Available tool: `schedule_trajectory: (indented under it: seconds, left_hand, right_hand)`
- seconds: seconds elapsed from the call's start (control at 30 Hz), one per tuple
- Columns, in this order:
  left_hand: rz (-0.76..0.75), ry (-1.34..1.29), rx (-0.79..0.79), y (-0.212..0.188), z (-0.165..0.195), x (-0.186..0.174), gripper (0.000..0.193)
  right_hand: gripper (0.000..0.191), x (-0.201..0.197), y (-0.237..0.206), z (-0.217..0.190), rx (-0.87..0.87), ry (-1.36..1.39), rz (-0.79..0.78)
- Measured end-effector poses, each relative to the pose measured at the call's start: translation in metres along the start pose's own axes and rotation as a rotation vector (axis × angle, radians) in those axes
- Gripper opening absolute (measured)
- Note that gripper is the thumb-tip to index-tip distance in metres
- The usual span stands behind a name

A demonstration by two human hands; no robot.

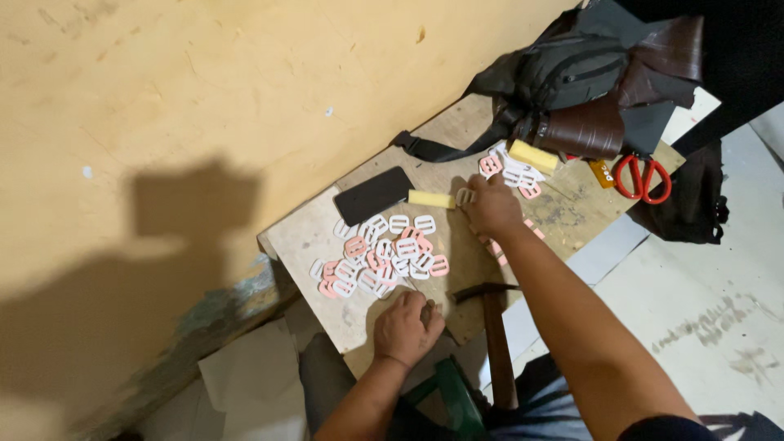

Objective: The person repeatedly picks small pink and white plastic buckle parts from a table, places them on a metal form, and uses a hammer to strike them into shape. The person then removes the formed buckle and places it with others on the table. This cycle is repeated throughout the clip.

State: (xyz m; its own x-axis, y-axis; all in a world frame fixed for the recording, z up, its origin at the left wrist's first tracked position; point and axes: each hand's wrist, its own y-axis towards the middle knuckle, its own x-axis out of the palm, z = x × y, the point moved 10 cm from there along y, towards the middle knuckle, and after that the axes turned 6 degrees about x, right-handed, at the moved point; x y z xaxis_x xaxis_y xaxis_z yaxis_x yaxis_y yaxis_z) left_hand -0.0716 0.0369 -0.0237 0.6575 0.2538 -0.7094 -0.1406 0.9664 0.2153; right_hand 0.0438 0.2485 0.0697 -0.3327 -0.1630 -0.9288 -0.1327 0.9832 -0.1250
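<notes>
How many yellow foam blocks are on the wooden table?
2. One yellow foam block lies beside the black phone, just left of the right hand. The other sits by the dark bag. More may be hidden under the bag.

Counts: two hands, left hand [406, 327] and right hand [492, 206]; two yellow sponge blocks [430, 198]; one phone [373, 194]; one scissors [643, 177]; one hammer [492, 327]. Plastic buckles [384, 255]: two piles, too many to count.

Wooden bench [457, 135]: buckles [380, 253], phone [373, 195], scissors [643, 177], perhaps sponges [533, 155].
</notes>
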Motion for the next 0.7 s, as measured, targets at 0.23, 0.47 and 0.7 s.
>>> schedule_trajectory:
  seconds: [0.23,0.47,0.7]
  left_hand:
    - [-0.007,-0.007,0.015,-0.001,-0.005,0.004,0.024]
    - [-0.049,-0.022,0.014,0.000,-0.005,0.007,0.021]
    - [-0.038,-0.084,0.128,-0.009,0.028,-0.018,0.029]
  right_hand:
    - [0.014,0.019,-0.101,0.017,-0.334,0.333,0.134]
    - [0.014,0.048,-0.211,0.040,-0.449,0.159,0.093]
    - [0.041,0.025,-0.242,0.068,-0.335,0.292,0.358]
